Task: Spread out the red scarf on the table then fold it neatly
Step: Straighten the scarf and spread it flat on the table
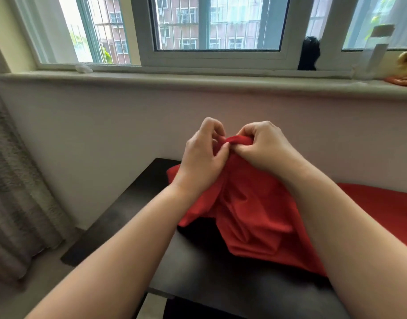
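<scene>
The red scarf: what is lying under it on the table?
Under the scarf only the black table shows, bare at its left and front. The left hand and right hand pinch its top edge, held up. Anything the cloth covers cannot be seen.

My left hand (pixel 202 157) and right hand (pixel 264 148) sit side by side, fingers curled, both pinching the bunched top of the red scarf (pixel 248 215). Bare forearms angle in from 7 and 4 o'clock, converging toward 12.

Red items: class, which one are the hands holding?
The red scarf over the black table; left hand and right hand pinch its top. The other red item lies on the windowsill.
</scene>
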The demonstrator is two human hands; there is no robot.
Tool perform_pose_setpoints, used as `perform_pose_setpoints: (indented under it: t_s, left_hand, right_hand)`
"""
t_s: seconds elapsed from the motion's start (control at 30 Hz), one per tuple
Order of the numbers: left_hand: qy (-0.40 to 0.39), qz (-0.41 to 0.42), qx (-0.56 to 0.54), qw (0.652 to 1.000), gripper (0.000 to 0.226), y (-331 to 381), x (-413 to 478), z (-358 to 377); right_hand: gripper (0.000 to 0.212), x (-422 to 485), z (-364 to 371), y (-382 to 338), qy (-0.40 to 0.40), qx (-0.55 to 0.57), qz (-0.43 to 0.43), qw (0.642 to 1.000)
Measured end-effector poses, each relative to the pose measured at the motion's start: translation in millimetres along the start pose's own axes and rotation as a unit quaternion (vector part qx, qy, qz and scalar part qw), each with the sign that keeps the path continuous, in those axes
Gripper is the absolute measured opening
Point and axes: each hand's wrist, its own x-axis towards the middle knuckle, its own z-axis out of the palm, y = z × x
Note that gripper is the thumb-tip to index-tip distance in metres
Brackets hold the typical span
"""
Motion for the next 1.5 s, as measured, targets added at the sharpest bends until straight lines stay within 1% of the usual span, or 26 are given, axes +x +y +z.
perform_pose_setpoints:
  t_s: [0.07,0.13,0.17,0.23,0.3,0.33,0.43,0.53,0.6,0.67,0.73,0.8,0.9,0.97,1.07,1.17,1.2,1.23,1.27,1.33,1.37,1.43,1.5]
  left_hand:
    - [0.024,0.004,-0.011,1.0,0.021,-7,-16,1]
    - [0.027,0.033,0.035,0.998,0.014,-15,-31,5]
    - [0.024,0.04,0.064,0.997,0.015,-20,-36,7]
    - [0.021,0.028,0.112,0.993,0.018,-31,-41,10]
    - [0.032,0.002,0.14,0.99,0.012,-36,-41,11]
    - [0.034,-0.01,0.15,0.988,0.012,-36,-40,12]
    - [0.024,-0.033,0.184,0.982,0.036,-29,-42,19]
    - [-0.015,-0.035,0.232,0.972,0.047,-29,-45,27]
    - [-0.043,-0.047,0.28,0.958,0.057,-30,-46,29]
    - [-0.055,-0.062,0.323,0.943,0.066,-27,-45,30]
    - [-0.06,-0.078,0.337,0.937,0.07,-21,-43,33]
    - [-0.061,-0.081,0.33,0.938,0.065,-16,-38,38]
    - [-0.078,-0.079,0.323,0.94,0.042,-16,-36,41]
    - [-0.087,-0.09,0.319,0.939,0.036,-19,-38,39]
    - [-0.075,-0.065,0.334,0.937,0.039,-27,-30,21]
    - [-0.004,-0.021,0.35,0.937,0.051,-31,14,-19]
    - [0.025,-0.007,0.343,0.939,0.049,-29,32,-35]
    - [0.046,0.002,0.328,0.943,0.042,-26,47,-48]
    - [0.05,0.003,0.316,0.947,0.032,-23,58,-58]
    - [0.026,-0.002,0.318,0.948,0.018,-24,63,-67]
    - [0.007,-0.013,0.321,0.947,0.017,-29,60,-67]
    - [-0.014,-0.035,0.3,0.953,0.021,-39,46,-67]
    - [0.0,-0.07,0.228,0.971,0.02,-44,38,-69]
  right_hand:
    - [0.014,0,5,4,0.007,-0.003,0.0,1.0]
    - [0.016,2,8,5,0.035,0.003,0.005,0.999]
    - [0.017,3,8,5,0.052,0.008,0.007,0.999]
    - [0.018,5,9,4,0.078,0.017,0.007,0.997]
    - [0.019,6,9,3,0.095,0.02,0.0,0.995]
    - [0.019,6,9,2,0.104,0.022,-0.002,0.994]
    - [0.019,6,8,0,0.123,0.029,-0.007,0.992]
    - [0.018,5,6,-1,0.158,0.035,-0.008,0.987]
    - [0.018,5,3,0,0.182,0.041,-0.003,0.982]
    - [0.018,4,1,0,0.193,0.045,-0.001,0.98]
    - [0.018,4,1,-1,0.197,0.048,-0.001,0.979]
    - [0.018,3,4,-3,0.198,0.054,0.001,0.979]
    - [0.018,2,6,-1,0.208,0.057,0.012,0.976]
    - [0.018,0,5,6,0.213,0.046,0.022,0.976]
    - [0.021,-2,2,18,0.209,0.033,0.037,0.977]
    - [0.023,-1,0,19,0.194,0.03,0.023,0.98]
    - [0.024,0,0,16,0.193,0.032,0.013,0.981]
    - [0.025,1,0,11,0.197,0.036,0.004,0.98]
    - [0.027,2,-2,7,0.205,0.046,-0.006,0.978]
    - [0.027,5,-3,4,0.218,0.062,-0.019,0.974]
    - [0.028,5,-2,5,0.218,0.057,-0.02,0.974]
    - [0.027,2,2,10,0.192,0.029,-0.015,0.981]
    - [0.023,-1,9,13,0.131,-0.015,-0.001,0.991]
